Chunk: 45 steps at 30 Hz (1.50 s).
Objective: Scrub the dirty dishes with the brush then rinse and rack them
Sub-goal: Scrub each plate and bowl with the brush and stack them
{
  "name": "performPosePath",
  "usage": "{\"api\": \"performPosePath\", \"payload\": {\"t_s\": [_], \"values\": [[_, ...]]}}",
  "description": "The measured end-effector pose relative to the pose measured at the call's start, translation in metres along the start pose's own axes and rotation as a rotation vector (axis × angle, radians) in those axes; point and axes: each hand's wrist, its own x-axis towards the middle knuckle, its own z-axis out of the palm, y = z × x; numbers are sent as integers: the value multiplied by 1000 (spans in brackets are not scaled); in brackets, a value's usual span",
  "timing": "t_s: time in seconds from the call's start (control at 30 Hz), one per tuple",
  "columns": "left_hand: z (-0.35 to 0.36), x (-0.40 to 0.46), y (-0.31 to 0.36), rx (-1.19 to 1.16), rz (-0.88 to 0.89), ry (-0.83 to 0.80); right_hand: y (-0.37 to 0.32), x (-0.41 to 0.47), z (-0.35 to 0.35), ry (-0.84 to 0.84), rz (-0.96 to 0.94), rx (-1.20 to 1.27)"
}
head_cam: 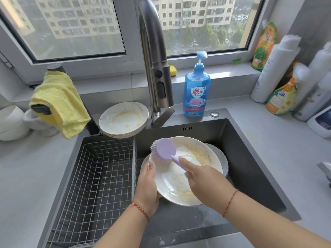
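Over the dark sink (250, 158) my left hand (146, 185) grips the left rim of a white plate (179, 176) smeared with yellow residue, held tilted. My right hand (202, 179) holds the handle of a lilac dish brush (165, 149), whose bristles touch the plate's upper left edge. Another dish (223, 158) lies under and behind the plate in the basin. A stack of dirty white plates (123, 119) sits on the sink's back left corner. A wire rack basket (100, 176) fills the left part of the sink.
A tall steel faucet (155, 68) rises behind the sink, with a blue soap pump bottle (197, 92) to its right. A yellow cloth (59, 102) hangs at the left near white bowls (12, 122). Several bottles (279, 86) crowd the right counter.
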Motion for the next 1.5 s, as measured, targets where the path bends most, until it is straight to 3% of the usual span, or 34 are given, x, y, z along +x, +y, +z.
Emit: {"api": "performPosePath", "payload": {"t_s": [0.13, 0.23, 0.4, 0.47, 0.57, 0.67, 0.83, 0.93, 1.2, 1.27, 1.33, 1.37, 1.43, 1.5], "values": [[-6, -1, -2, 20, 30, 44, 23, 3, -16, 13, 170, -164], [-11, 1, 0, 31, 76, 111, 32, -16, -19, -84, 212, -260], [-20, 11, -3, 69, 76, 254, 29, -47, -14, -399, 137, 23], [-17, 11, -7, 80, 84, 255, 14, -48, -11, -435, 63, 124], [-7, 7, -12, 80, 51, 218, -7, -32, -11, -371, 71, 274], [-3, 3, -16, 76, -15, 141, -4, -1, 2, -268, 56, 117], [-9, -1, -5, 22, -51, 139, 51, 10, -3, -7, 316, 131], [-14, 0, 0, -8, -89, 188, 70, 5, -4, 114, 486, 347], [-11, -2, -1, -160, -374, 125, 58, -2, 14, -141, 806, 1308], [-12, -5, 0, -71, -390, 116, 53, -3, 12, -145, 855, 1411], [-10, -7, 1, 214, -307, 156, 52, -3, 13, -123, 900, 1440], [-11, -6, 0, 480, -218, 206, 51, -2, 14, -107, 925, 1443], [-17, -9, -4, 1035, 119, 319, 47, 1, 14, -89, 965, 1438], [-15, -17, -6, 1218, 389, 134, 43, 3, 14, -84, 990, 1411]]}}
